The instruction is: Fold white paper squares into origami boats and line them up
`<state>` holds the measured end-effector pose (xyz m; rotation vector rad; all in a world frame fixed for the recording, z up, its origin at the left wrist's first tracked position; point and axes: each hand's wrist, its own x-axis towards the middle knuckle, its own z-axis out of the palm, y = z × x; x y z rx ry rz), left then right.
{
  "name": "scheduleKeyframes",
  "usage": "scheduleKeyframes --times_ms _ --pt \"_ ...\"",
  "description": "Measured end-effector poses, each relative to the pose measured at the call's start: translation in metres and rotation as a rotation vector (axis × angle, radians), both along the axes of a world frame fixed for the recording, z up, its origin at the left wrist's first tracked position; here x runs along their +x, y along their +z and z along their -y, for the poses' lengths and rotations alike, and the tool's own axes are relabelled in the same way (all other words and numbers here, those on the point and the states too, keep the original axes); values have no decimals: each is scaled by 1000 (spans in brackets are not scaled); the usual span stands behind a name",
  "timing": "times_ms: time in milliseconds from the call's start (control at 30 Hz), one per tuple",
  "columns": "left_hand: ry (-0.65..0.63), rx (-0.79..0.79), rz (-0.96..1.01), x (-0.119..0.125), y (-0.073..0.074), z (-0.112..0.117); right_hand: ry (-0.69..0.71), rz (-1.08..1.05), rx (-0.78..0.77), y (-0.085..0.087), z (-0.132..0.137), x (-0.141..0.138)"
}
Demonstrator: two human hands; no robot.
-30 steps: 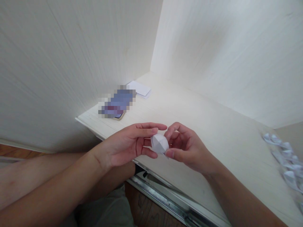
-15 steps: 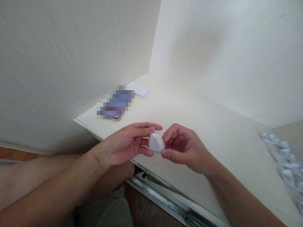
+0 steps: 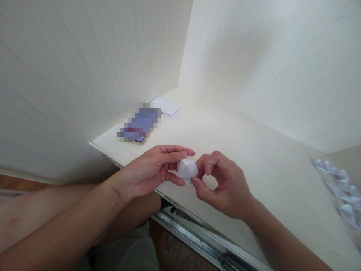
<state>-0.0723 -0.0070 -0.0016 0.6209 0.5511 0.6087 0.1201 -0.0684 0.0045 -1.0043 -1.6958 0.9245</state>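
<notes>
two bare hands hold a small folded white paper ball [image 3: 187, 168] above the front edge of a pale desk [image 3: 254, 158]. left hand [image 3: 149, 171] pinches it; right hand [image 3: 222, 184] has curled its fingers inward since a moment ago, seemingly pressing a fold.

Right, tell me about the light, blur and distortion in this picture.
Head view: soft, even daylight, no hard glare; faint shadows under the left hand and right hand pinching the small white folded paper ball. A pixelated block hides the phone on the pale wooden shelf. The white folded paper pieces at right are smeared; the wide lens bends the edges.
</notes>
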Motion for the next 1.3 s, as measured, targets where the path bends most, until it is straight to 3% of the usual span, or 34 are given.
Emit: scheduleKeyframes --times_ms 67,267,367,467,533,633,733,800,967,1300 --pt "46 -4 18 0 1 1 -16 -90 -65 -1 -1 -1" --pt "123 -77 217 2 -1 4 105 -551 -453 2 -7 0" --pt "137 -104 272 6 -2 7 132 -652 -525 4 -8 2" --pt "201 -115 277 10 -2 10 157 -597 -382 4 -8 2" --pt "244 -105 273 12 -2 11 91 -455 -207 4 -7 1" --pt "285 -70 256 14 -2 13 -104 -105 138 4 -5 1" --pt "336 -33 215 15 2 15 -215 262 508 4 -4 4" --pt "374 -24 180 16 5 16 -267 410 646 4 -4 7" --pt "422 -42 142 18 10 22 -375 566 760 4 -3 11" --pt "419 -35 210 22 4 28 -365 677 799 3 -3 10"
